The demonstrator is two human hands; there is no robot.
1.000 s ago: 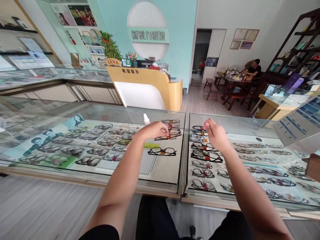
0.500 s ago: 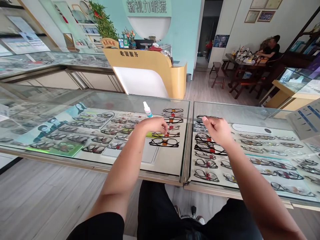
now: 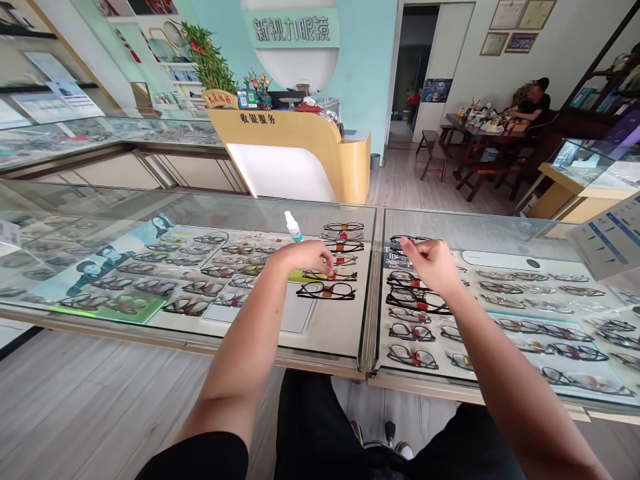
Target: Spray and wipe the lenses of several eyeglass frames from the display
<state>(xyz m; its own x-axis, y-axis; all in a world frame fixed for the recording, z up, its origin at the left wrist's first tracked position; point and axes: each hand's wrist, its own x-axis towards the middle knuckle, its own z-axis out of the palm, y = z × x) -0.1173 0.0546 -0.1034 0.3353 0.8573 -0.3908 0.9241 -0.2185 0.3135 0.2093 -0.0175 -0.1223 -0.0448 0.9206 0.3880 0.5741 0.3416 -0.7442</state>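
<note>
My left hand [image 3: 314, 256] hangs palm down over the left glass showcase [image 3: 345, 337], its fingers loosely bent and a little apart. Nothing shows in it; whether the fingertips touch the glass I cannot tell. Just past that wrist stands a white spray bottle [image 3: 293, 227] with a blue label. Black-framed eyeglasses [image 3: 327, 291] lie near these fingertips, in a column of several pairs. Over the right showcase [image 3: 379, 363], my right hand [image 3: 431, 264] is closed in a fist with the thumb against the forefinger, nothing visible in it. Dark eyeglasses [image 3: 411, 280] lie in rows below it.
A seam divides the two showcases. A white sign [image 3: 610, 237] stands at the right edge. Beyond are a wooden cashier counter [image 3: 285, 130], a potted plant [image 3: 207, 60] and a dark table [image 3: 480, 133], where another person [image 3: 534, 107] sits. My legs are below the showcase edge.
The view has tilted slightly upward, so the scene sits a little lower. Both hands keep nearly the same pose and place over the glass.
</note>
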